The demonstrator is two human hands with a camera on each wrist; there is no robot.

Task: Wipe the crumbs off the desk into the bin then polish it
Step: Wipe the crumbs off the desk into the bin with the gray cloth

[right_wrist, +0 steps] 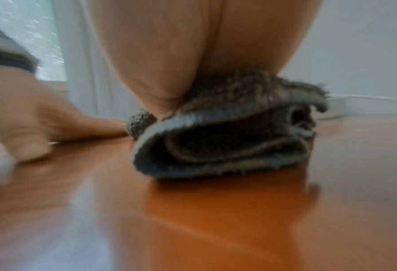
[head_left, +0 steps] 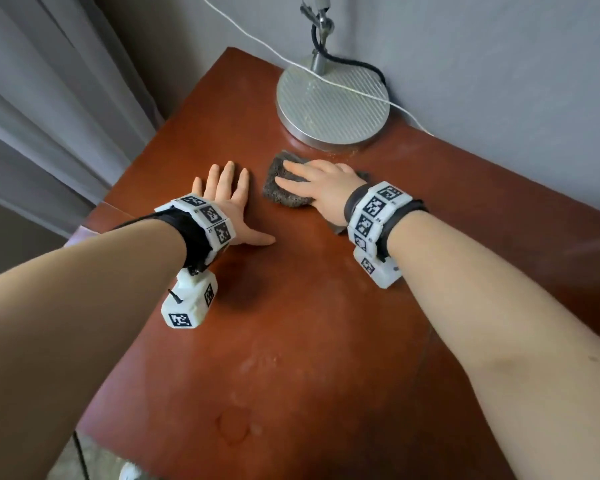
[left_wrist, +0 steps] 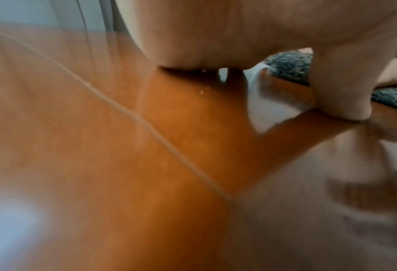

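A folded grey cloth lies on the red-brown desk just in front of the lamp base. My right hand lies flat on top of the cloth, fingers straight, pressing it down; the right wrist view shows the folded cloth under the palm. My left hand rests flat on the bare desk beside the cloth, fingers spread, holding nothing. A few pale crumbs sit by the lamp base edge, and small crumbs show under the left palm. No bin is in view.
A round silver lamp base with a black cable and a white cord stands at the back of the desk against the grey wall. Grey curtains hang to the left. The desk's left edge drops to the floor.
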